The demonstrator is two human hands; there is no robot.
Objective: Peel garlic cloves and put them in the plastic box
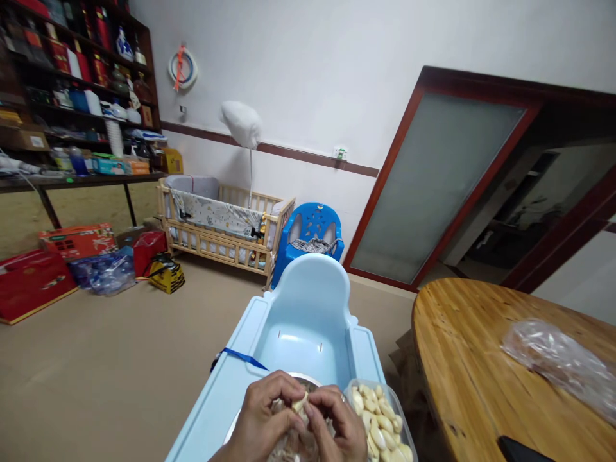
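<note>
Between the fingertips of both hands is a pale garlic clove. My left hand pinches it from the left, and my right hand grips it from the right. Below them is a round metal bowl with papery garlic skins inside, partly hidden by the hands. Just right of my right hand, a clear plastic container holds several peeled garlic cloves. Bowl and container rest on a light blue high chair.
A wooden table with a crumpled plastic bag and a dark flat object stands at right. Ahead are a blue child's chair and a wooden crib. Bags and boxes lie at left below shelves.
</note>
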